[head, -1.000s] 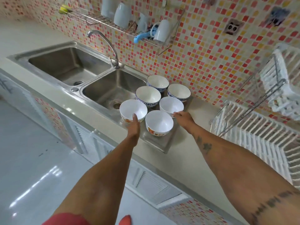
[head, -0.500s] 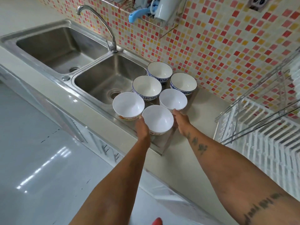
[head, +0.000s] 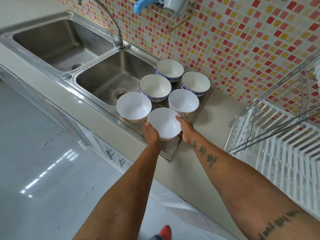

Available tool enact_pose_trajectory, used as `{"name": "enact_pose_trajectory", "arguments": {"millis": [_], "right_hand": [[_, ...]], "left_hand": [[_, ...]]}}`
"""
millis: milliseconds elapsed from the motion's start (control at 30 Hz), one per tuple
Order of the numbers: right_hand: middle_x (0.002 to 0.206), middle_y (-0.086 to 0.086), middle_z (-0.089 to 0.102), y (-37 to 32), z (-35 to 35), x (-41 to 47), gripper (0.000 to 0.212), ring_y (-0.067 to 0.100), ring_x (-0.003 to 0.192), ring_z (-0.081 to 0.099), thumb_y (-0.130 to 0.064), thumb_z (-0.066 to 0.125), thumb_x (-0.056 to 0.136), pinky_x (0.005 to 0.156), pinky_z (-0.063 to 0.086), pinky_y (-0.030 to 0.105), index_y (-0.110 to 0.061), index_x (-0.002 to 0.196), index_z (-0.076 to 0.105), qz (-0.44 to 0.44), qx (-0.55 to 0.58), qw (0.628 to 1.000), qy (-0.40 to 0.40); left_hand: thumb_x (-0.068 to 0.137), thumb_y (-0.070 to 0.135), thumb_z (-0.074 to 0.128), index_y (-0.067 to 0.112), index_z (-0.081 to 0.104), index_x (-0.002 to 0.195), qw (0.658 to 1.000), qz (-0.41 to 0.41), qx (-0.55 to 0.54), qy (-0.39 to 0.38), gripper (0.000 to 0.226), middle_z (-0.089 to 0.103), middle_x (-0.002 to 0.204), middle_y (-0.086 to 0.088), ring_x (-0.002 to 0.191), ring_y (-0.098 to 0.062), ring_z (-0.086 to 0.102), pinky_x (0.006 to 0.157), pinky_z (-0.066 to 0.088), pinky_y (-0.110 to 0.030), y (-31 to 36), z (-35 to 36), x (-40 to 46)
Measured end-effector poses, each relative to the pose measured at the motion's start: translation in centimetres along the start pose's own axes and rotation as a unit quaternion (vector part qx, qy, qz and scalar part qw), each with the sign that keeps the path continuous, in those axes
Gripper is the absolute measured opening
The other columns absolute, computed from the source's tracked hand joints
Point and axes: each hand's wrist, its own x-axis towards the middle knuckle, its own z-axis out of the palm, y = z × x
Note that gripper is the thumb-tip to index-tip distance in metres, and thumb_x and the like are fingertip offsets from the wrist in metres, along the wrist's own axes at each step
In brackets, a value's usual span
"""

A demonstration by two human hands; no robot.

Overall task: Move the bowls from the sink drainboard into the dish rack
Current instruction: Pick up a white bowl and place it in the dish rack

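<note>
Several white bowls stand upright on the steel drainboard [head: 170,153] to the right of the sink. The nearest bowl [head: 163,122], white with an orange pattern low on its side, is gripped from both sides: my left hand [head: 150,131] on its left wall, my right hand [head: 186,129] on its right wall. Behind it stand two more orange-patterned bowls [head: 133,106] [head: 183,101] and three blue-patterned bowls [head: 155,86] [head: 169,69] [head: 195,82]. The white dish rack [head: 285,153] with a chrome wire frame sits on the counter at the right.
A double steel sink [head: 114,75] with a curved tap [head: 110,19] lies to the left. A wall shelf [head: 166,11] above holds a mug and a blue-handled tool. The mosaic wall runs close behind the bowls. Bare counter [head: 213,122] separates drainboard and rack.
My left hand left the left bowl and my right hand left the right bowl; both closed on the nearest bowl. The camera moved closer and lower.
</note>
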Motion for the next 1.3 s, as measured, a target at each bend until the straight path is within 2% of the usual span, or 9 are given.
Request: {"name": "enact_pose_trajectory", "arguments": {"millis": [167, 333, 533, 667, 833, 900, 1000, 1167, 1300], "right_hand": [[0.120, 0.009, 0.065, -1.3, -0.9, -1.5, 0.040, 0.027, 0.100, 0.062, -0.034, 0.060, 0.089, 0.082, 0.054, 0.037, -0.015, 0.125, 0.057, -0.016, 0.027, 0.999, 0.016], [0.124, 0.007, 0.062, -6.4, -1.0, -4.2, 0.046, 0.029, 0.111, 0.060, -0.049, 0.051, 0.090, 0.097, 0.050, 0.047, -0.023, 0.128, 0.052, -0.075, 0.007, 0.997, -0.009], [0.137, 0.007, 0.050, -16.6, -1.1, -11.2, 0.047, 0.030, 0.122, 0.050, -0.047, 0.034, 0.099, 0.105, 0.043, 0.050, -0.022, 0.137, 0.042, -0.249, -0.015, 0.968, -0.007], [0.130, -0.001, 0.044, -22.5, -2.8, -18.3, 0.049, 0.019, 0.118, 0.045, -0.039, 0.032, 0.102, 0.107, 0.039, 0.044, -0.016, 0.145, 0.034, -0.390, -0.007, 0.921, 0.023], [0.107, -0.002, 0.044, -25.7, -8.5, -25.5, 0.036, 0.011, 0.096, 0.045, -0.032, 0.035, 0.103, 0.083, 0.040, 0.031, -0.013, 0.131, 0.047, -0.509, 0.025, 0.854, 0.107], [0.097, -0.002, 0.050, -26.0, -11.4, -27.3, 0.018, 0.012, 0.087, 0.048, -0.028, 0.039, 0.102, 0.077, 0.040, 0.031, -0.018, 0.105, 0.053, -0.536, 0.055, 0.831, 0.136], [0.086, -0.003, 0.048, -25.7, -16.2, -29.5, 0.024, 0.010, 0.078, 0.045, -0.025, 0.042, 0.101, 0.070, 0.037, 0.030, -0.023, 0.077, 0.048, -0.554, 0.073, 0.804, 0.201], [0.082, -0.006, 0.053, -23.6, -25.0, -33.0, 0.015, 0.014, 0.082, 0.047, -0.033, 0.049, 0.086, 0.075, 0.037, 0.031, -0.026, 0.073, 0.053, -0.564, 0.138, 0.765, 0.277], [0.090, 0.000, 0.055, -20.9, -32.2, -34.6, 0.014, 0.021, 0.093, 0.049, -0.038, 0.047, 0.082, 0.081, 0.040, 0.037, -0.026, 0.077, 0.054, -0.563, 0.176, 0.740, 0.324]], "left_hand": [[0.104, 0.037, 0.027, 0.017, 0.048, 0.136, 0.999, -0.021, -0.043, -0.007, 0.044, 0.053, 0.136, -0.007, 0.109, -0.020, 0.048, 0.093, 0.037, -0.032, 0.9, 0.2, -1.5], [0.101, 0.048, 0.028, 0.024, 0.044, 0.137, 0.988, -0.033, -0.139, -0.051, 0.046, 0.057, 0.129, -0.005, 0.114, -0.027, 0.056, 0.098, 0.047, -0.039, 4.8, 2.1, -4.5], [0.103, 0.032, 0.027, 0.008, 0.051, 0.132, 0.979, 0.118, -0.154, -0.054, 0.045, 0.058, 0.126, -0.008, 0.111, -0.027, 0.057, 0.098, 0.047, -0.035, 13.7, 5.8, -11.0], [0.094, 0.039, 0.029, 0.019, 0.055, 0.121, 0.961, 0.198, -0.159, -0.110, 0.042, 0.059, 0.128, -0.009, 0.116, -0.031, 0.056, 0.106, 0.043, -0.042, 18.8, 7.4, -16.0], [0.098, 0.038, 0.033, 0.025, 0.052, 0.128, 0.919, 0.180, -0.209, -0.282, 0.038, 0.059, 0.131, -0.003, 0.120, -0.027, 0.057, 0.108, 0.044, -0.045, 20.7, 10.1, -23.5], [0.099, 0.040, 0.032, 0.023, 0.046, 0.138, 0.905, 0.170, -0.204, -0.333, 0.045, 0.055, 0.138, -0.003, 0.125, -0.027, 0.054, 0.108, 0.044, -0.047, 20.3, 11.5, -26.4], [0.098, 0.041, 0.031, 0.020, 0.045, 0.141, 0.885, 0.138, -0.174, -0.408, 0.050, 0.053, 0.141, -0.005, 0.128, -0.029, 0.053, 0.108, 0.043, -0.050, 19.2, 13.6, -30.9], [0.092, 0.051, 0.038, 0.028, 0.057, 0.130, 0.808, 0.003, -0.015, -0.590, 0.047, 0.061, 0.130, -0.007, 0.117, -0.036, 0.058, 0.086, 0.054, -0.045, 15.7, 16.7, -37.4], [0.080, 0.059, 0.053, 0.030, 0.050, 0.140, 0.645, -0.130, 0.117, -0.744, 0.067, 0.049, 0.146, -0.013, 0.125, -0.042, 0.051, 0.098, 0.042, -0.057, 12.6, 20.0, -40.6]]}}
